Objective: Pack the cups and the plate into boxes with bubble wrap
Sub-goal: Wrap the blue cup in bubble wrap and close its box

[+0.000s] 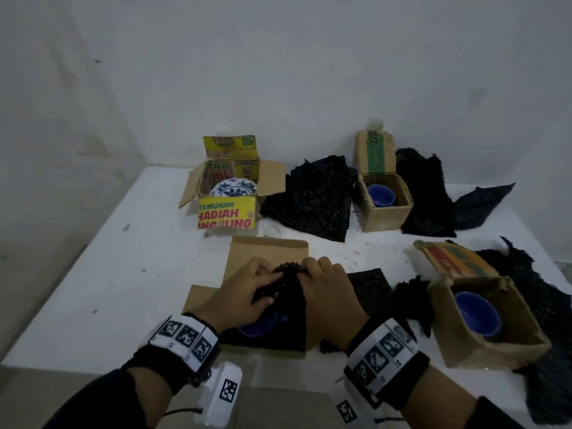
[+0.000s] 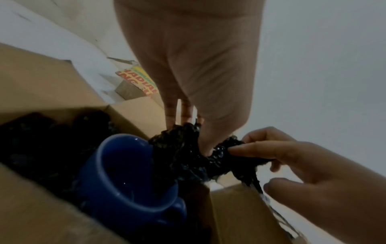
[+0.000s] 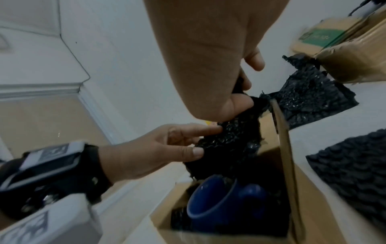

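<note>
Near box (image 1: 266, 252) at 6 o'clock on the table (image 1: 123, 258), flaps open; blue cup (image 1: 258, 325) inside it on black wrap, directly under the left hand (image 1: 244, 292). Both hands meet above the box mouth on one bunched piece of bubble wrap (image 1: 286, 281): left hand's thumb and fingers pinch its near-left edge, right hand (image 1: 328, 292) curls over and grips its right side, at 3 o'clock of the left. Wrap hangs from the fingers down onto the cup's rim at 12 o'clock; the wrist views show the cup's mouth mostly uncovered, handle toward the near right corner. Around: plate box (image 1: 227, 215) with yellow panel at 11 o'clock, blue-and-white plate (image 1: 233, 188) leaning inside; loose black sheet (image 1: 312, 196) at 12; small box (image 1: 383, 199) at 1 o'clock holding a second blue cup (image 1: 381, 195); a third box (image 1: 489, 323) at 3 o'clock with another cup (image 1: 476, 314), black wrap heaped behind and beside it. The box's upright flap stands just right of the gripped wrap. Both wrists angled down and inward, backs of hands up, marker bands on both.
</note>
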